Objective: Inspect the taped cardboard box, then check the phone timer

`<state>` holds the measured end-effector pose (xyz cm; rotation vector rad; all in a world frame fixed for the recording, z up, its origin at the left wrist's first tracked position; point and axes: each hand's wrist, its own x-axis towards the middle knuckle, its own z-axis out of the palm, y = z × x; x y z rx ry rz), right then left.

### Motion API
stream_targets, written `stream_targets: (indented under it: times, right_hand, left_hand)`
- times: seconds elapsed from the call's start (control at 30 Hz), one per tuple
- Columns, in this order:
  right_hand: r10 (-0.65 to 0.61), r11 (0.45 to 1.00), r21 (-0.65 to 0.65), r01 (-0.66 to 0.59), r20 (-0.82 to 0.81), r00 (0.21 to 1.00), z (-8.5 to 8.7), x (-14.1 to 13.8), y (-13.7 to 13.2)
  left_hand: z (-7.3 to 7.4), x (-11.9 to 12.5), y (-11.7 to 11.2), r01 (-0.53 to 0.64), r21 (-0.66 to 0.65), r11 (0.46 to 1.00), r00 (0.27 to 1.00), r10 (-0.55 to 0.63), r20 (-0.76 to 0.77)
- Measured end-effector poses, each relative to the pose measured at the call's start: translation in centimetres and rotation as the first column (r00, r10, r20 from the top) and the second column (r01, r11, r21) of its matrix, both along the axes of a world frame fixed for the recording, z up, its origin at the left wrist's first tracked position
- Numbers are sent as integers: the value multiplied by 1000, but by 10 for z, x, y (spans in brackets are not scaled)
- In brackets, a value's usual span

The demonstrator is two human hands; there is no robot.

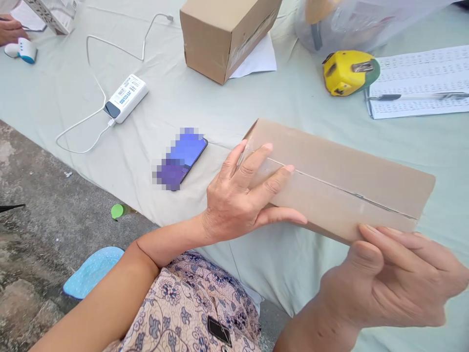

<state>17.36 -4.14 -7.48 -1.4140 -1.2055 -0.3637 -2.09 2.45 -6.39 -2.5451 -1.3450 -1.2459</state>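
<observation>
A long flat cardboard box (340,181) is held tilted above a pale green cloth (205,102). My left hand (245,195) grips its left end, fingers spread over the top flaps and thumb along the near side. My right hand (399,283) holds the near right corner, fingers pressed together against the box's lower edge. A seam runs along the middle of the box's top.
A phone (181,159) lies left of the box. A white power bank (126,98) with cables, a second cardboard box (227,34), a yellow tape measure (348,72), and a printed sheet with a pen (417,96) lie beyond. Another person's hand (10,29) rests far left.
</observation>
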Motion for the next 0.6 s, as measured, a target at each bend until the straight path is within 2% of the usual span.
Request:
stream_targets:
  times: [0.17,0.27,0.33,0.43,0.47,0.53,0.57,0.6]
  right_hand:
    - [29,960,280,15,-154,988,-8,5,19]
    - [19,959,281,31,-176,984,-8,1,27]
    - [9,962,270,34,-159,987,-6,-2,28]
    - [-16,966,255,48,-127,992,-5,-3,27]
    - [-18,967,249,47,-117,993,-5,-3,26]
    - [-6,973,227,31,-113,994,-6,-2,24]
    - [8,975,222,18,-115,993,-7,-2,24]
    - [23,975,220,3,-118,993,-8,-2,23]
  left_hand:
    - [-9,-1,5,37,-11,999,998,-37,-40]
    - [-16,3,11,52,-40,998,997,-55,-59]
    - [-19,6,15,61,-14,998,997,-61,-39]
    - [-16,2,13,88,58,994,994,-91,52]
    - [-14,-2,9,91,47,995,990,-95,104]
    - [-8,-15,-3,65,-84,994,967,-41,253]
    - [-6,-23,-10,35,-215,976,940,41,338]
    - [-4,-31,-17,12,-365,931,896,152,417]
